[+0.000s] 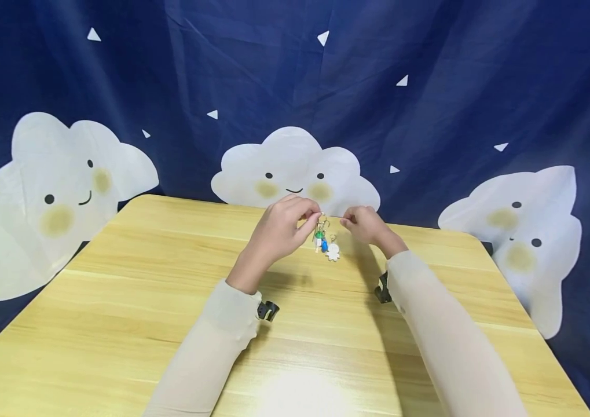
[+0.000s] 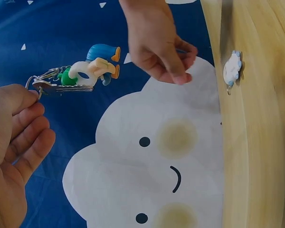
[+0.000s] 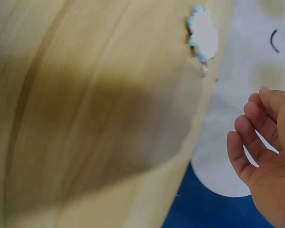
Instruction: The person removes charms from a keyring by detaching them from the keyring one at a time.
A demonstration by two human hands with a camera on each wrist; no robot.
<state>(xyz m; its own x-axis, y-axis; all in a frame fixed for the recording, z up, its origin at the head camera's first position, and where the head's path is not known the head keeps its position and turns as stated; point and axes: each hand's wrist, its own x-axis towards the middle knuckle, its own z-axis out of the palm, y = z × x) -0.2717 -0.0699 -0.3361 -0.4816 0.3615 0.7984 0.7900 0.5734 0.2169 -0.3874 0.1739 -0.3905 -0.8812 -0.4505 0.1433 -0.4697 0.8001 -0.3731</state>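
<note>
My left hand (image 1: 285, 226) pinches a key ring (image 2: 29, 84) between thumb and index finger; its other fingers are loosely bent. From the ring hang metal keys (image 2: 69, 88) and a small figurine (image 2: 104, 52) in blue, white and green with orange feet. Beside them in the head view, a flat white charm (image 1: 333, 251) with a metal clasp lies on the table. Both wrist views show that charm (image 3: 205, 35) with light-blue edging, apart from either hand. To the right, my right hand (image 1: 365, 225) hovers above the table, fingers loosely bent and nothing visible between them.
A wooden table (image 1: 133, 301) spreads beneath both arms. Behind it hangs a dark blue curtain (image 1: 268, 69) printed with white clouds and triangles. Black wrist mounts (image 1: 268, 311) stick out from the sleeves.
</note>
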